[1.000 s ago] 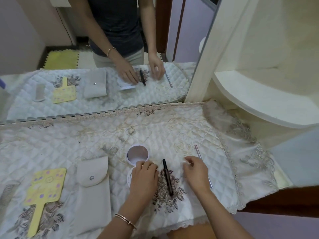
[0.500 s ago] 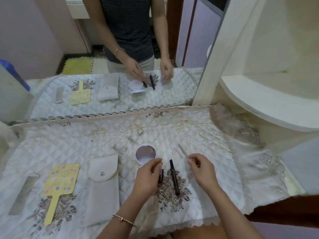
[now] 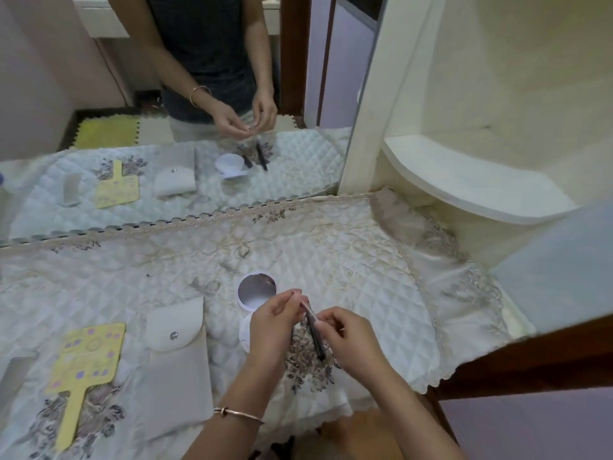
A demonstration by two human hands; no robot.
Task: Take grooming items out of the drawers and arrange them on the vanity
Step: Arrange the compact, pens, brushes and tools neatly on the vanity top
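My left hand (image 3: 273,327) and my right hand (image 3: 348,340) meet above the quilted vanity cloth (image 3: 348,270). Both pinch a thin pale silver stick (image 3: 306,306) between their fingertips. Below them a black pencil (image 3: 315,338) lies on the floral embroidery. A short dark item (image 3: 292,331) shows at the edge of my left hand. An open round compact (image 3: 257,290) lies just beyond my left hand, which partly hides its lower half (image 3: 244,333).
On the left of the cloth lie a beige snap pouch (image 3: 175,356), a yellow paddle-shaped hand mirror (image 3: 88,356) and a comb (image 3: 13,376). The wall mirror (image 3: 166,134) stands behind. A cream curved shelf (image 3: 464,180) projects at the right.
My right hand lifted the silver stick from the cloth's right side and brought it to my left hand. A short dark item now lies beside the black pencil.
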